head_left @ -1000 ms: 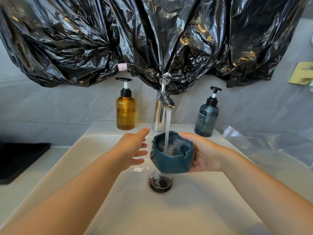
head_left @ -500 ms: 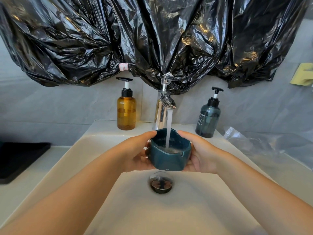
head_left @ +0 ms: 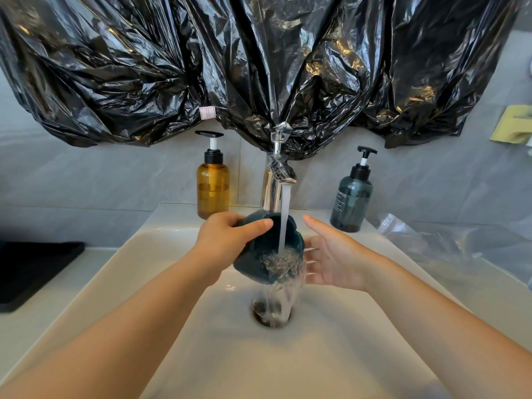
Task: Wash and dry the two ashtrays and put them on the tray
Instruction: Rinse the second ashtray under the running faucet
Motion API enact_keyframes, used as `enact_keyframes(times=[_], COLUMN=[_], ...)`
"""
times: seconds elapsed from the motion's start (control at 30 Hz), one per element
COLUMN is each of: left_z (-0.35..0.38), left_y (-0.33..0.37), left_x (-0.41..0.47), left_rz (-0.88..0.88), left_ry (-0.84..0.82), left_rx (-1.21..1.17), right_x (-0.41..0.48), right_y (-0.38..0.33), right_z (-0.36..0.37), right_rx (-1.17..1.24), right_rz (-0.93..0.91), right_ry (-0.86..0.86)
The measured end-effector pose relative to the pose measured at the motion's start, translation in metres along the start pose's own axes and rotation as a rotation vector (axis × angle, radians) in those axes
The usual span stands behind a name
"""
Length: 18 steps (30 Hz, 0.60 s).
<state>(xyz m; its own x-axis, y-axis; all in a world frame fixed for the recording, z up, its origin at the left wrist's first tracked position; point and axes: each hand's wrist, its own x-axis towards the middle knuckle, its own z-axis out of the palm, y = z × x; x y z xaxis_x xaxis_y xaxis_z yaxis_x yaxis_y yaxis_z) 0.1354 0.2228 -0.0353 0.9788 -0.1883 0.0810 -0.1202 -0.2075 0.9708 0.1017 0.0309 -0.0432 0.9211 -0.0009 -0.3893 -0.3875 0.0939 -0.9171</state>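
Fingers (head_left: 254, 226) of the left hand (head_left: 223, 246) curl round the teal ashtray (head_left: 263, 249), tilted under the faucet (head_left: 275, 180) over the white sink (head_left: 331, 358). Water spills from it toward the drain (head_left: 272, 316). The right hand (head_left: 334, 262) is spread just right of it, holding nothing. Black plastic sheeting (head_left: 259, 67) hangs on the far wall. An amber bottle (head_left: 213, 187), part full, stands left of the faucet and a teal bottle (head_left: 351, 204) right. A black tray (head_left: 31, 272) lies far left.

My left hand (head_left: 227, 243) covers part of the outer wall of the ashtray (head_left: 260, 249), and churning water hides its lower rim. The drain (head_left: 272, 312) is only a blur behind the stream. A flat black thing (head_left: 34, 272) runs off the left edge. I can't read the whole label on the teal bottle (head_left: 349, 203).
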Motion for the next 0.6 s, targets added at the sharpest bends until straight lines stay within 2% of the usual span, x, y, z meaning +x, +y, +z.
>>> enact_keyframes(times=[0.13, 0.37, 0.5, 0.6], left_z=[-0.0042, -0.0100, -0.0104, -0.0065], left_y=[0.0034, 0.0067, 0.0062, 0.0059], left_x=[-0.0035, -0.0038, -0.0034, -0.0033], left_rz=[0.272, 0.591, 0.566, 0.354], left_ry=[0.178, 0.313, 0.324, 0.257], left_rx=[0.316, 0.664, 0.603, 0.334], right_x=[0.0012, 0.0035, 0.0041, 0.0050], right_y=[0.0002, 0.0002, 0.0010, 0.0015], right_z=[-0.0047, -0.0064, -0.0060, -0.0064], right_rx=[-0.032, -0.070, -0.094, -0.108], right_rz=[-0.013, -0.017, -0.024, -0.036], right_ry=[0.081, 0.115, 0.119, 0.114])
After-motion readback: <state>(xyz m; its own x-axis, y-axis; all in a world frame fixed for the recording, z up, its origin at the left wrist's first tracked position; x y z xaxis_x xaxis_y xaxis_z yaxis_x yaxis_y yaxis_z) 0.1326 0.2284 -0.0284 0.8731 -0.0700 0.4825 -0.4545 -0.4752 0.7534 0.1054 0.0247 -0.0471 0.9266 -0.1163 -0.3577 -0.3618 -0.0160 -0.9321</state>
